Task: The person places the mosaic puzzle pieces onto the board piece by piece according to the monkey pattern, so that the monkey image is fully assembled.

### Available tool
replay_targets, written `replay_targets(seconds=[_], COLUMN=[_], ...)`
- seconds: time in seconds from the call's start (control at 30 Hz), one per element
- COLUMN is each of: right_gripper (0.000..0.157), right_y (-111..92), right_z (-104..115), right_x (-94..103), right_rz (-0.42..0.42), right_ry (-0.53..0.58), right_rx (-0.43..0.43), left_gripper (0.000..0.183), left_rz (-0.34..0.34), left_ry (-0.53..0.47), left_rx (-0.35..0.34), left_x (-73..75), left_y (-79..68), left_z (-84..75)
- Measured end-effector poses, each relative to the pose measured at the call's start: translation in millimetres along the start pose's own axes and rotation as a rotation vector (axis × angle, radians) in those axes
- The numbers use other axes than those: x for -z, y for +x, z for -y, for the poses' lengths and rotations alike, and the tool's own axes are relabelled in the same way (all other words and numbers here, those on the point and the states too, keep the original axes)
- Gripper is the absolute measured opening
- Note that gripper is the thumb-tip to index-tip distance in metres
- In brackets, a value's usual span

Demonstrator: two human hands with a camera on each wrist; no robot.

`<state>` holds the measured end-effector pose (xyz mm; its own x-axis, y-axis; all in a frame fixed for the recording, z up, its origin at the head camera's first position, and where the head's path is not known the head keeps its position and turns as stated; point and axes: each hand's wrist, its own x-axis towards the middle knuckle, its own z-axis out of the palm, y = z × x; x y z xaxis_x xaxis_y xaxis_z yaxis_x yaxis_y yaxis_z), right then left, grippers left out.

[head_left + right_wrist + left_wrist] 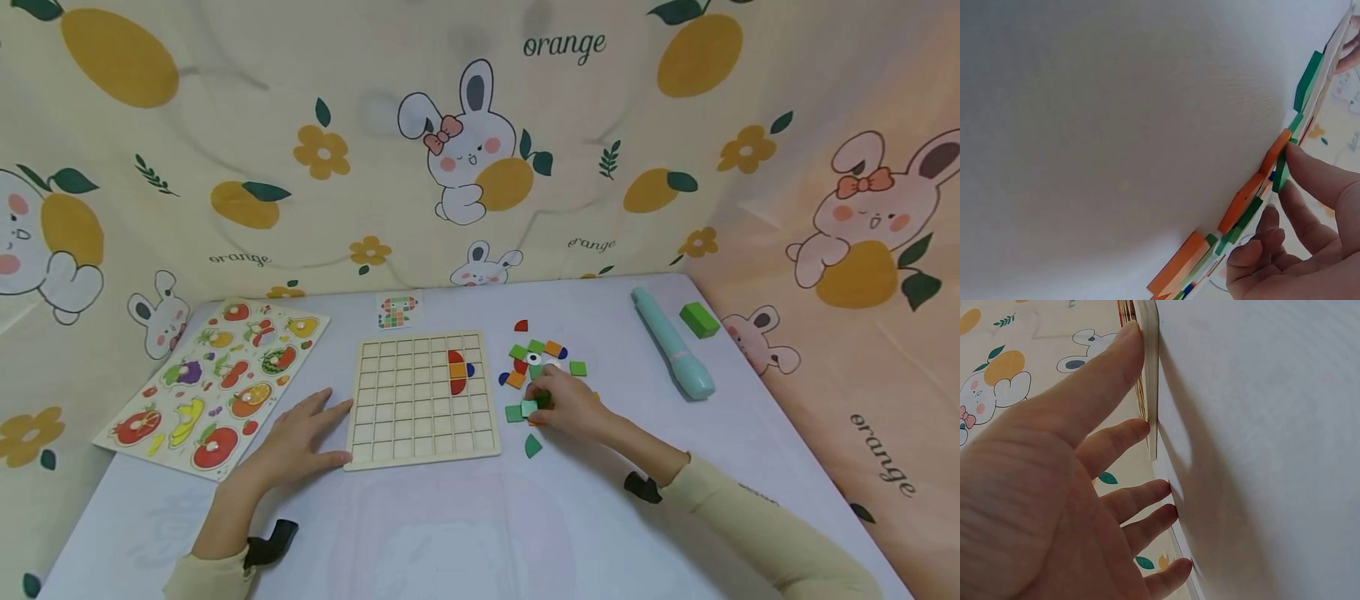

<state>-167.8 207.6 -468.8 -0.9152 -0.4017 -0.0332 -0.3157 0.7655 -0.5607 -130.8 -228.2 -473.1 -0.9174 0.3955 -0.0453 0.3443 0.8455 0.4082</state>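
see a table spread white across the near part. at left, find a fruit board, with its long axis running from near left to far right. at centre, note the grid board: nearly square, without a clear long axis, facing up. along its left edge, see the left hand, with fingers extended and spread, grasping nothing; could nudge the board askew by pushing there. to the right, see the right hand over crowded loose pieces; could drag or flip neighbours because of such close packing. inside the grid, note a row of red and orange pieces, running near to far. just right of the board, find the green piece, pinched between right thumb and finger; seems tilted off the tabletop; cannot tell its full shape; could slip if gripped only by its thin edge.
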Motion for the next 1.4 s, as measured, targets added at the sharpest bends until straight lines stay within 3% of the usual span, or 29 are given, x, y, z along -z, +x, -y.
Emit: replay_targets(seconds=[0.17,0.37,0.5,0.8,1.0,1.4], right_gripper=[0.018,0.016,0.021,0.020,0.017,0.015], right_y=[0.7,11.1,30.9,83.1,101.3,103.1], right_z=[3.8,13.1,24.9,54.1,64.2,73.5], right_x=[-2.3,-6.8,-12.4,-29.3,-42.3,-47.6], right_rz=[0.002,-0.034,-0.031,-0.013,0.029,0.072], right_ry=[0.112,0.323,0.428,0.543,0.432,0.270], right_rx=[-0.026,0.042,0.073,0.115,0.106,0.083], left_gripper=[0.080,0.079,0.080,0.080,0.080,0.079], left_rz=[0.001,-0.001,0.000,0.002,0.002,-0.002], left_ry=[-0.001,0.004,0.000,-0.002,-0.005,-0.009], left_rx=[-0.003,-0.001,0.001,0.007,0.003,-0.006], left_x=[-0.2,0.6,-0.9,-1.7,-1.4,-0.6], left_y=[0.6,0.7,0.6,0.0,0.7,0.4], left_z=[-1.1,-1.4,0.1,0.8,1.9,2.1])
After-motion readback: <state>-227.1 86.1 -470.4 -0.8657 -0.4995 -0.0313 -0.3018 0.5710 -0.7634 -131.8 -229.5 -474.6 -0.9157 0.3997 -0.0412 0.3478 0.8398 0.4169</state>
